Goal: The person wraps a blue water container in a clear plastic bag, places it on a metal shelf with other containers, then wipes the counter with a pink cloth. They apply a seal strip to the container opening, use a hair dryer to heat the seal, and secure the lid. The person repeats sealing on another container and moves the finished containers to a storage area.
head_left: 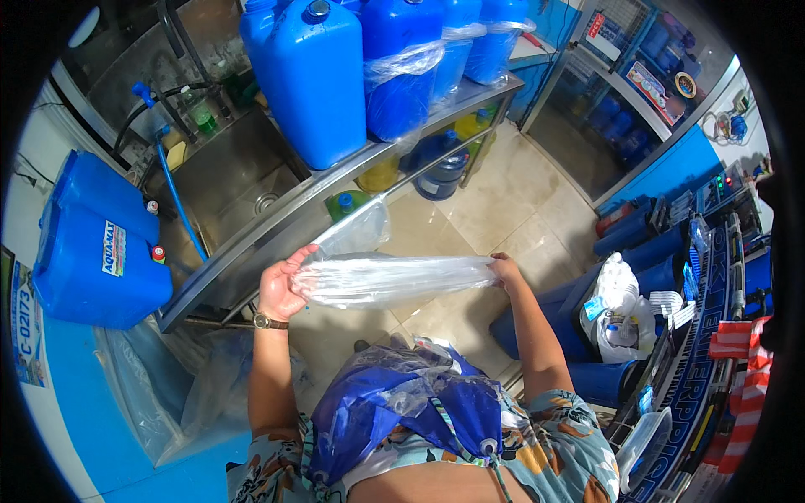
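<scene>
A long clear plastic bag (pixel 394 282) is stretched sideways in front of me, gathered into lengthwise folds. My left hand (pixel 283 287), with a watch on its wrist, grips the bunched left end. At the other end, the fingers of my right hand (pixel 505 269) are closed on the plastic. A loose flap of the bag spreads up beyond my left hand, near the steel counter's edge. Past it, a tall blue water jug (pixel 314 84) stands on the counter (pixel 352 161). Another blue jug (pixel 402 71) beside it has clear plastic around its middle.
To the left are a steel sink (pixel 243 189) with a blue hose (pixel 178 201) and a large blue container (pixel 105 243). Beneath the counter sits a round water bottle (pixel 442 172). A white plastic bag (pixel 618 310) and dark blue cylinders line the right, beside tiled floor (pixel 520 214).
</scene>
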Tool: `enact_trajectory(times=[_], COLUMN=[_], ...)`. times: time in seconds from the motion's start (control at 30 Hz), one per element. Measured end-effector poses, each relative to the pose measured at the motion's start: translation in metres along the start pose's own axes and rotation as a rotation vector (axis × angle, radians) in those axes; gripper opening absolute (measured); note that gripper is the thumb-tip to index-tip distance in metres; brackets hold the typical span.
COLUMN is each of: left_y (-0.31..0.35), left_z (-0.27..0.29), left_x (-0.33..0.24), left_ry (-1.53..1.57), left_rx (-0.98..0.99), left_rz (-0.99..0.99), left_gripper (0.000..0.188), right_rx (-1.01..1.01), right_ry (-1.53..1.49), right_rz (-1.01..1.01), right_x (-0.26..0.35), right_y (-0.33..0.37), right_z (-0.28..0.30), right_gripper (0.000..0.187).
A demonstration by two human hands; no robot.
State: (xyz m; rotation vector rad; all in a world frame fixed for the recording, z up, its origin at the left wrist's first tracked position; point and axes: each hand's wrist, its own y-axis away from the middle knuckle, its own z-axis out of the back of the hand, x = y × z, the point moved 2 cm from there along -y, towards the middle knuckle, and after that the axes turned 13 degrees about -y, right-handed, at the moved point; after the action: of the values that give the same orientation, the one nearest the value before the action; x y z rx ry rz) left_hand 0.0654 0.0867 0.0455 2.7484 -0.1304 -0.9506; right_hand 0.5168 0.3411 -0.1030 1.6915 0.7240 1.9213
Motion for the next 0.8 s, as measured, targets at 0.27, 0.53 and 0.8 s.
enact_trajectory(times=[0.27,0.53,0.8], left_y=[0.003,-0.055,-0.055], left_z=[0.113,0.110,0.009], left_x=[0.015,0.030,0.004], left_ry=[-1.552,-2.479,-2.319], left_rx=[-0.282,-0.149,-0.890], left_rz=[0.361,0.641,-0.459], left_gripper=[0.019,0.024,0.024], right_rx=[1.255,0.710,-0.374], right_ry=[-0.854,1.516,0.977], right_rz=[0.012,0.571,1.099], right_x=[0.038,0.016,0.112], right_y=[0.089,0.050,0.073], right_z=[-0.001,-0.069,-0.057], right_gripper=[0.035,0.048,0.033])
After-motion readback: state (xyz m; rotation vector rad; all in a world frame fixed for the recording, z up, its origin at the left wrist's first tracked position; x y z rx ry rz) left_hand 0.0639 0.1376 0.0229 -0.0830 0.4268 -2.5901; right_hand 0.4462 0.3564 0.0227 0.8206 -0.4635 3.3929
